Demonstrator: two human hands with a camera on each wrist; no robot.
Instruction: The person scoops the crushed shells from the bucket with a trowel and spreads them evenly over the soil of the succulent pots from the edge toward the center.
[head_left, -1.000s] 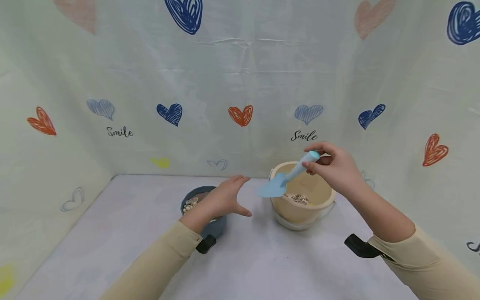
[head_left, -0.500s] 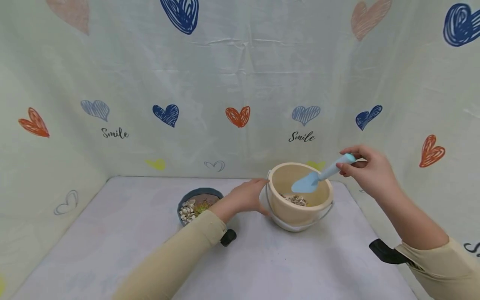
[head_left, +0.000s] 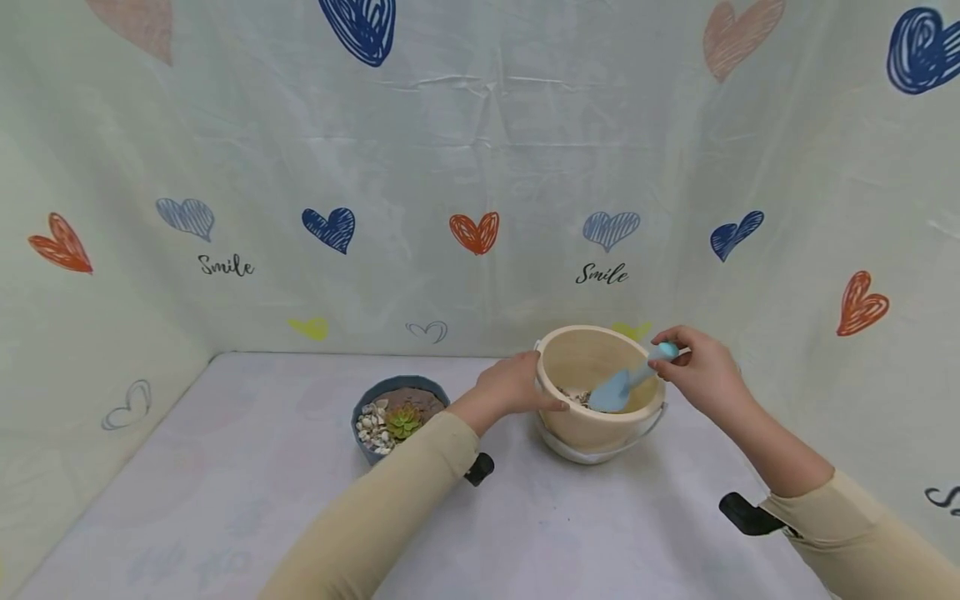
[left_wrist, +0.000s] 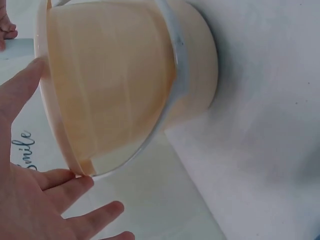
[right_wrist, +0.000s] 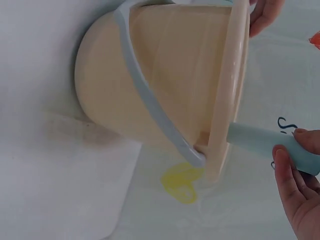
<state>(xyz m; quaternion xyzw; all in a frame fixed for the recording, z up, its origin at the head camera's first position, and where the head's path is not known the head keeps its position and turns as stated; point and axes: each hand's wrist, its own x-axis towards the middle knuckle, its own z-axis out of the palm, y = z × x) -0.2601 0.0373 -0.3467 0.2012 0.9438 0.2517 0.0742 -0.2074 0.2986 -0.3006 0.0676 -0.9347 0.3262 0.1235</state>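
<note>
A cream bucket with a pale handle stands upright on the table, holding a few small shell-like or stone-like pieces. At its left rim is my left hand; the thumb and a finger touch the rim, while the other fingers spread out straight in the left wrist view. My right hand pinches the handle end of a light blue trowel between thumb and fingers. The blade points down inside the bucket, near the pieces. In the right wrist view the trowel's handle crosses the bucket's rim and the blade is hidden.
Left of the bucket stands a blue-grey pot with brown soil, a green succulent and whitish pieces. My left sleeve passes close in front of it. A heart-printed curtain hangs behind the white table.
My left hand has moved right from beside the pot to the bucket's rim. The trowel first swung right above the bucket, then went down and left into it.
</note>
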